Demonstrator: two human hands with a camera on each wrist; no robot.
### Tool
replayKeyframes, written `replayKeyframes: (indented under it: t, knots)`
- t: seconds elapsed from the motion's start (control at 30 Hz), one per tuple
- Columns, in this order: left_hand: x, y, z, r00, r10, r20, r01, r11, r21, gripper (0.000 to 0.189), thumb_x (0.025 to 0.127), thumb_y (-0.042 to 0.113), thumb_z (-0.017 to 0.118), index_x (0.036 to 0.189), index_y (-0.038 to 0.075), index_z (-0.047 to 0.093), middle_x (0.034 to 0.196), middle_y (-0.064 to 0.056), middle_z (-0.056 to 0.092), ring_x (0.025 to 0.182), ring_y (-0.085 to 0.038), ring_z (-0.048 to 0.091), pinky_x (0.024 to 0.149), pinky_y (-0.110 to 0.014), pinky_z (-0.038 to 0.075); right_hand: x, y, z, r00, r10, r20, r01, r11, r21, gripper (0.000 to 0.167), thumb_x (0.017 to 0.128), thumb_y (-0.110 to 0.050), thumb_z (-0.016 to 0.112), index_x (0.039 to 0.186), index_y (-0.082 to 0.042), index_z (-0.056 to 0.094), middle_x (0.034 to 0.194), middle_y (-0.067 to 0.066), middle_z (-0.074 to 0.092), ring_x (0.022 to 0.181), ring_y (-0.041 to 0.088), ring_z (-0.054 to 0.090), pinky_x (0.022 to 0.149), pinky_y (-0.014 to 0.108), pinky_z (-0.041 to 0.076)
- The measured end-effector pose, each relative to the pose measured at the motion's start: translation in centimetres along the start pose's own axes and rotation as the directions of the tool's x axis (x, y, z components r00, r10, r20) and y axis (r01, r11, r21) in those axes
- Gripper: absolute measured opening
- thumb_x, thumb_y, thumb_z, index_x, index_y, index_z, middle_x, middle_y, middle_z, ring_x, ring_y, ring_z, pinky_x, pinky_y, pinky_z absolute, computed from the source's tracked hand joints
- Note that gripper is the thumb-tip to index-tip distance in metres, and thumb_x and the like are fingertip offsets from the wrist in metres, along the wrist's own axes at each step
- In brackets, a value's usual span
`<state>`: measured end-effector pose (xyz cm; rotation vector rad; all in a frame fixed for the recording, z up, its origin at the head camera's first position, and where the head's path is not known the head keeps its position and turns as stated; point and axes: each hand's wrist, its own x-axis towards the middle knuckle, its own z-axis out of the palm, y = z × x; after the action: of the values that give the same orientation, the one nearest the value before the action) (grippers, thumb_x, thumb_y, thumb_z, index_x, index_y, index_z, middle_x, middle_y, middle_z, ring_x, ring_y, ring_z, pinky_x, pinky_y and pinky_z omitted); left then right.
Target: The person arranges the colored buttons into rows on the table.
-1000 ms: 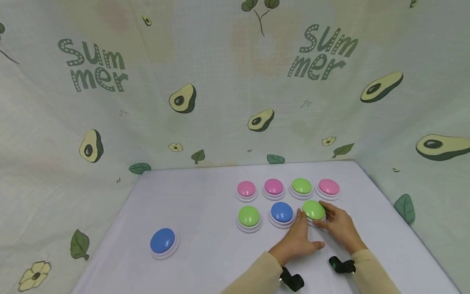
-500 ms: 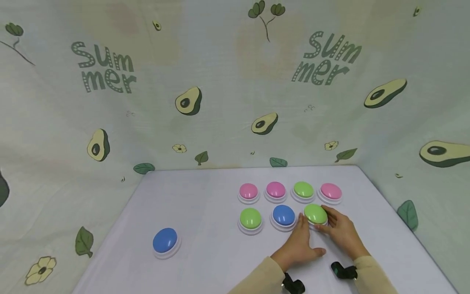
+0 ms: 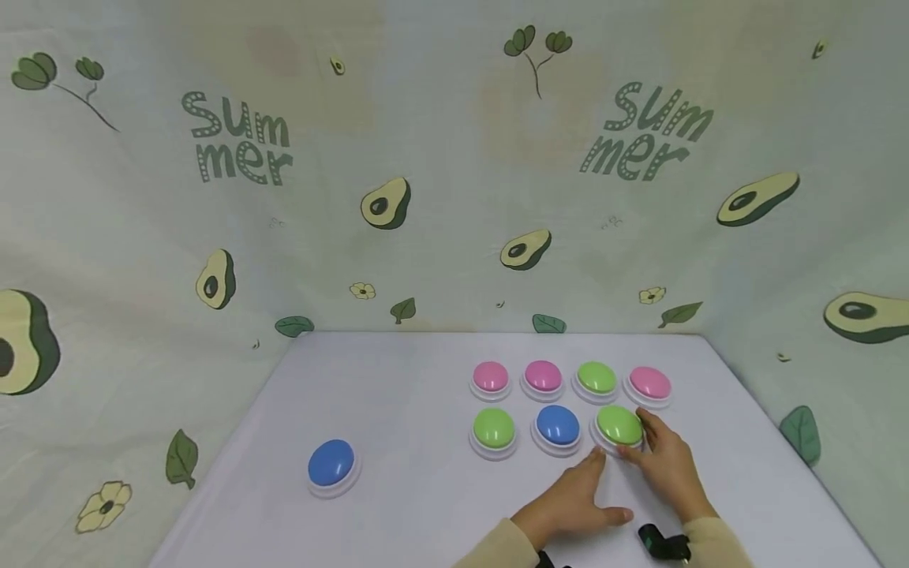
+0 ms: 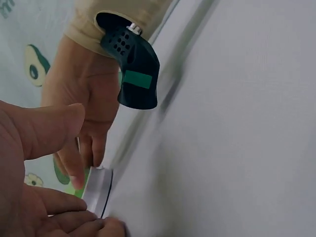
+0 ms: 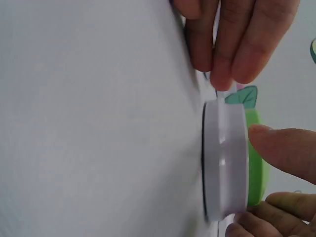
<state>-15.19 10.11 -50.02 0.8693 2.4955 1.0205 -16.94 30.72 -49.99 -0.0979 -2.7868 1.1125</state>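
A green push button with a white round base [image 3: 619, 424] sits at the right end of the front row in the head view. My right hand [image 3: 663, 465] holds it from the right, thumb on the near side and fingers round the far right edge. The right wrist view shows the same green button [image 5: 231, 163] side-on, my thumb [image 5: 284, 148] at its green cap. My left hand [image 3: 571, 501] is just in front of it, fingers extended towards its near left edge and thumb spread out. Left of it in this row are a blue button [image 3: 557, 426] and another green button [image 3: 493, 428].
Behind stand two pink buttons [image 3: 490, 377] [image 3: 543, 376], a green button [image 3: 596, 379] and a pink button [image 3: 650, 383] in a row. A lone blue button [image 3: 331, 464] stands at the left of the white table [image 3: 398, 394]. Patterned cloth [image 3: 454, 158] hangs behind and at the sides.
My left hand has drawn back from the green button's left side towards me. My right hand stays at the button. The head view has shifted, moving the scene slightly right and down.
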Motion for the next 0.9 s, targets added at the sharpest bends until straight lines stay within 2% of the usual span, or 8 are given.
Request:
replayKeyframes:
  t: [0.1,0.23,0.37,0.47,0.53,0.63,0.77,0.9]
  knots:
    - [-1.4,-0.9,-0.7,0.999,-0.034,-0.021,0.03,0.985,-0.169,0.068,0.097,0.038,0.075,0.151,0.003,0.054,0.149,-0.005,0.06,0.13,-0.011,0.061,0.105,-0.025,0.05,-0.6,-1.0,0.3,0.996,-0.042,-0.08,0.037,0.998,-0.059,0.088,0.086,-0.017,0.087,0.147,0.023,0.037,0.144,0.046,0.043,0.13,0.063,0.048,0.106,0.07,0.043]
    - [-3.8,-2.5,-2.9,0.993,-0.055,-0.103,0.002,0.893,-0.45,0.045,0.095,0.021,0.08,0.133,0.0,0.068,0.121,-0.004,0.076,0.103,-0.004,0.071,0.086,-0.021,0.058,-1.2,-3.5,1.4,0.959,-0.167,-0.229,0.147,0.984,-0.103,0.084,0.081,-0.012,0.09,0.144,0.021,0.044,0.138,0.045,0.051,0.118,0.064,0.056,0.097,0.071,0.047]
    - [-6.4,-4.5,-5.7,0.979,-0.013,-0.203,-0.099,0.842,-0.53,0.036,0.094,0.012,0.079,0.124,-0.006,0.07,0.111,-0.012,0.077,0.094,-0.002,0.071,0.081,-0.02,0.058,-1.4,-7.3,3.0,0.916,-0.3,-0.268,0.291,0.954,-0.075,0.08,0.077,-0.006,0.091,0.142,0.017,0.051,0.137,0.04,0.057,0.114,0.059,0.062,0.094,0.068,0.052]
    - [-8.3,-6.1,-7.9,0.962,-0.017,-0.272,-0.135,0.837,-0.53,0.036,0.094,0.011,0.079,0.123,-0.008,0.07,0.112,-0.018,0.076,0.094,-0.007,0.072,0.081,-0.02,0.059,-1.5,-10.3,4.8,0.909,-0.353,-0.22,0.359,0.933,-0.016,0.077,0.078,-0.006,0.092,0.142,0.014,0.053,0.137,0.036,0.06,0.114,0.055,0.065,0.094,0.064,0.055]
    - [-9.7,-7.2,-9.5,0.946,-0.032,-0.324,-0.146,0.848,-0.509,0.038,0.094,0.01,0.079,0.124,-0.01,0.068,0.113,-0.021,0.075,0.097,-0.015,0.074,0.083,-0.023,0.06,-1.3,-12.2,6.4,0.91,-0.375,-0.177,0.386,0.922,0.033,0.076,0.079,-0.007,0.092,0.142,0.012,0.055,0.138,0.033,0.061,0.117,0.052,0.065,0.096,0.061,0.055]
    - [-12.4,-8.9,-12.1,0.908,-0.067,-0.415,-0.137,0.886,-0.442,0.041,0.093,0.011,0.081,0.126,-0.009,0.067,0.115,-0.023,0.073,0.104,-0.027,0.074,0.089,-0.031,0.061,-1.0,-15.2,8.9,0.91,-0.403,-0.1,0.413,0.904,0.11,0.072,0.081,-0.011,0.092,0.142,0.009,0.057,0.139,0.028,0.063,0.12,0.047,0.065,0.099,0.057,0.055]
    - [-16.3,-11.3,-15.3,0.836,-0.165,-0.524,-0.041,0.932,-0.36,0.043,0.092,0.013,0.083,0.129,-0.003,0.069,0.12,-0.019,0.073,0.112,-0.034,0.071,0.097,-0.043,0.058,-0.5,-18.7,12.1,0.902,-0.431,0.026,0.42,0.888,0.186,0.068,0.084,-0.015,0.09,0.142,0.004,0.06,0.141,0.021,0.064,0.125,0.042,0.064,0.102,0.054,0.054]
    - [-20.0,-13.9,-17.7,0.724,-0.285,-0.629,0.105,0.946,-0.307,0.044,0.089,0.014,0.085,0.129,0.002,0.07,0.124,-0.016,0.073,0.117,-0.034,0.069,0.101,-0.048,0.056,0.1,-21.6,14.7,0.881,-0.454,0.131,0.419,0.879,0.226,0.067,0.087,-0.019,0.088,0.144,0.002,0.059,0.143,0.02,0.063,0.126,0.041,0.064,0.103,0.053,0.054]
